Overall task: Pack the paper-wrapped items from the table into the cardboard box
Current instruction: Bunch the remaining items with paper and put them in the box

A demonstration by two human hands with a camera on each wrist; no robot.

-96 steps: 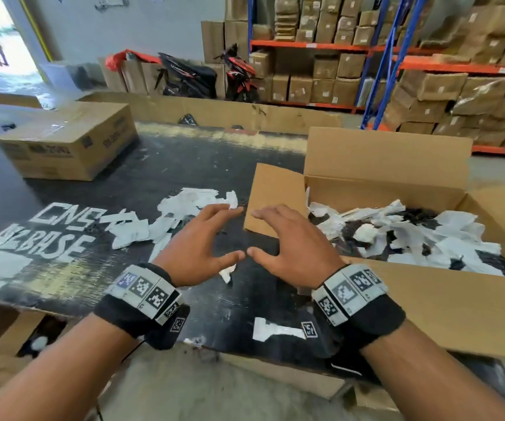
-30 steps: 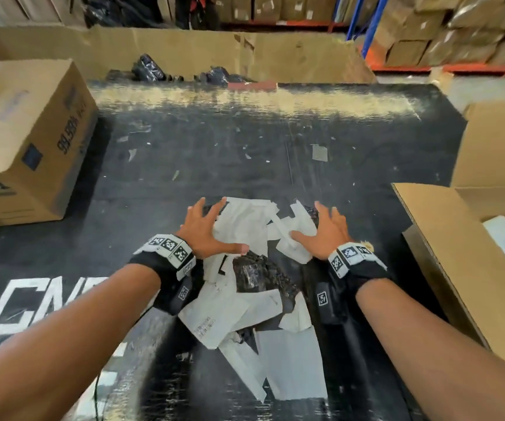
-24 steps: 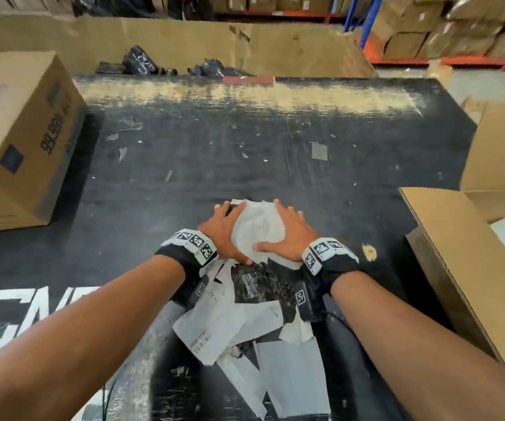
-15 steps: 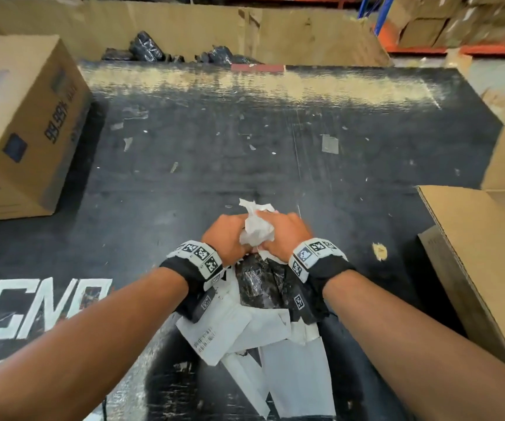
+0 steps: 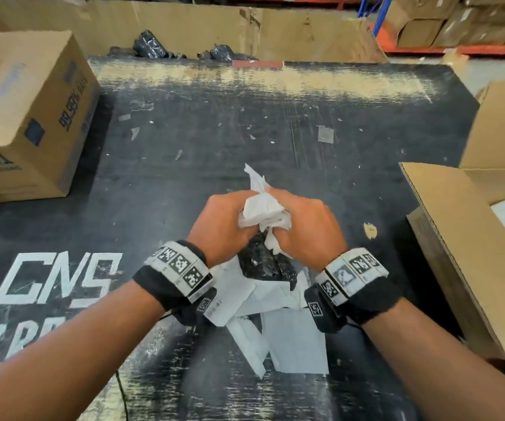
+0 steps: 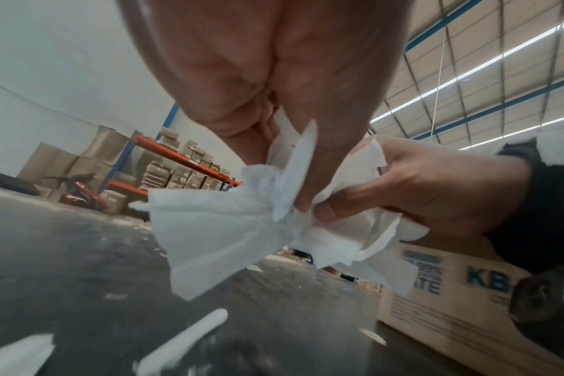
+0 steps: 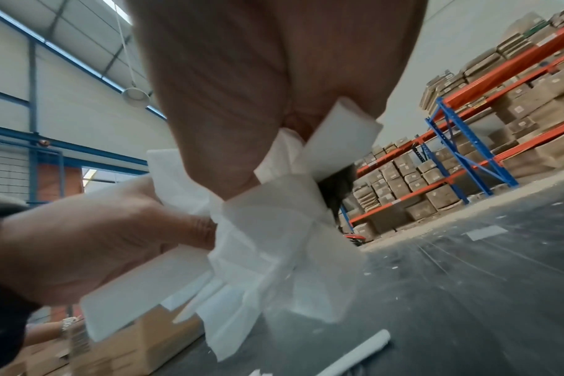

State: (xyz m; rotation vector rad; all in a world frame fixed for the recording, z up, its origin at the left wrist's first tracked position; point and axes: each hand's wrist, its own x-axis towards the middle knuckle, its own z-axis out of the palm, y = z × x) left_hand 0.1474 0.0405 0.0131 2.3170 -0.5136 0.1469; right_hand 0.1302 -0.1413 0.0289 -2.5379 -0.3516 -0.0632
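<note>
Hands meet above the middle of the black table (image 5: 245,117), seen from the head camera; a crumpled bundle of white paper-wrapped items (image 5: 263,209) is gripped between the left hand (image 5: 223,226) and the right hand (image 5: 307,223), fingers of both curled tightly round it; a dark plastic-wrapped piece (image 5: 263,262) hangs under the bundle, and loose white sheets (image 5: 293,338) lie flat on the table toward its near edge, below the wrists; in the wrist views the paper is seen fanning out of both grips, clear of the table top; for the step to go well, it is judged that the grip should be kept firm from both sides and the trailing ends gathered in, so that nothing is shed while the bundle is carried; the open cardboard box (image 5: 445,238) stands at the table's right edge, with white paper partly visible inside, the rest of its contents being out of frame; a closed carton (image 5: 26,110) sits at the far left corner.
</note>
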